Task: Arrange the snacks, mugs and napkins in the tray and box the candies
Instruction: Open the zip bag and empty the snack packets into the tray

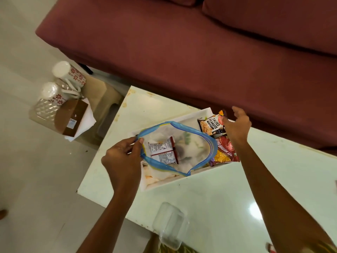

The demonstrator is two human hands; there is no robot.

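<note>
Tray (184,116): white, on the pale table (228,189), frame centre; far from full.
Snacks: peanut packet (210,125) and red sev packet (226,148) lie in the tray's 3 o'clock end; one small packet (163,150) sits inside the open zip bag (175,147) held over the tray.
Left hand (124,157): pinching the bag rim at 9 o'clock.
Right hand (237,125): fingers spread, holding nothing, over the peanut packet.
Mugs (68,73): two, on a side stool (102,94) at 10 o'clock, not yet moved.
Napkins (85,123): white stack under a brown box (73,118) there, likely pending.
Candies: can't identify any; clear box (170,225) at 6 o'clock looks empty.
</note>
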